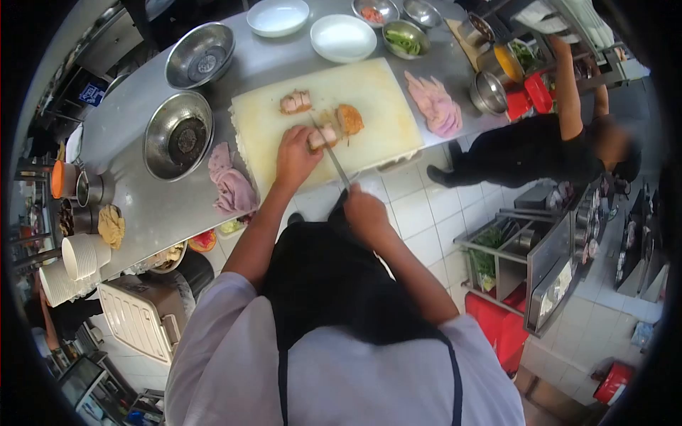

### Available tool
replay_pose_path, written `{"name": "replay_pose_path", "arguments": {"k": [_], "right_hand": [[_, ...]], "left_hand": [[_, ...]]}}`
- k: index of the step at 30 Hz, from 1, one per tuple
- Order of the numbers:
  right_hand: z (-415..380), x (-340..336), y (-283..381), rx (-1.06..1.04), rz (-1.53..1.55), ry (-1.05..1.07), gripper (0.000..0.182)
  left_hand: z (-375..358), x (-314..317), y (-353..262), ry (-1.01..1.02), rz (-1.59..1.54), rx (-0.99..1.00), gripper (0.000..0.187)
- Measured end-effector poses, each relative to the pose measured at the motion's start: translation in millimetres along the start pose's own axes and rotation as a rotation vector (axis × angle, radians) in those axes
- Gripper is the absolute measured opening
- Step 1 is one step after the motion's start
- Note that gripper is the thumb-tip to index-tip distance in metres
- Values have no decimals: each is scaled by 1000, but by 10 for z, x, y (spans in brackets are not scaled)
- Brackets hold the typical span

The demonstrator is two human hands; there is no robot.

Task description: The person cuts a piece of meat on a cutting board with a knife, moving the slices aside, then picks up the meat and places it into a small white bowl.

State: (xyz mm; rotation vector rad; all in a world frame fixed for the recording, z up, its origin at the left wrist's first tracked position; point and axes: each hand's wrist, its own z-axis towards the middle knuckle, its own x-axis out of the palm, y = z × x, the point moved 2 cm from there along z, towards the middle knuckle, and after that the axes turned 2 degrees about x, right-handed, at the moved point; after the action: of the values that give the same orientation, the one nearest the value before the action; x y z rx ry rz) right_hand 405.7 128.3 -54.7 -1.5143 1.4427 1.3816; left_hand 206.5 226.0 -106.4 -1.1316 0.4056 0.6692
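Observation:
On a pale cutting board [383, 92], my left hand [297, 157] steadies a piece of cooked meat [322, 137] with its fingertips. My right hand [366, 214] is closed round the handle of a knife [335, 160], whose blade lies across that same piece. Just beyond the knife sits a brown-crusted chunk of meat [349, 119]. Farther back and to the left is a portion of meat cut into slices [295, 101]. Small crumbs are scattered between the pieces.
Pink cloths [231, 181] [435, 103] flank the board. Metal bowls [179, 135] [200, 55] stand left, white plates [344, 38] behind, and a bowl of green vegetables [405, 39] at back right. Another person [526, 153] stands to the right with raised arms.

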Motion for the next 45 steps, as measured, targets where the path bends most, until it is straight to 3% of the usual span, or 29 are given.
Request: {"name": "replay_pose_path", "arguments": {"k": [3, 10, 16, 25, 31, 34, 37, 40, 45], "right_hand": [[183, 236, 29, -17, 61, -75, 24], [9, -51, -9, 29, 127, -127, 15], [-291, -418, 87, 0, 129, -57, 15], [-318, -384, 157, 57, 98, 39, 17], [41, -169, 221, 12, 40, 12, 18], [-175, -320, 185, -49, 9, 45, 18], [-327, -429, 203, 65, 44, 112, 18], [25, 188, 122, 9, 135, -54, 18], [48, 43, 117, 5, 140, -74, 16]], "left_hand": [[94, -17, -1, -25, 12, 8, 48], [-23, -117, -45, -41, 36, 0, 54], [-34, -130, 60, 27, 24, -2, 49], [-9, -142, 1, 12, 27, 3, 44], [-11, -107, 12, -4, 8, 29, 42], [3, -153, -2, -1, 12, 12, 42], [33, -149, -10, -8, 18, 16, 41], [-85, -108, 25, -4, 28, 41, 41], [22, -123, -17, 6, 44, 13, 46]]}}
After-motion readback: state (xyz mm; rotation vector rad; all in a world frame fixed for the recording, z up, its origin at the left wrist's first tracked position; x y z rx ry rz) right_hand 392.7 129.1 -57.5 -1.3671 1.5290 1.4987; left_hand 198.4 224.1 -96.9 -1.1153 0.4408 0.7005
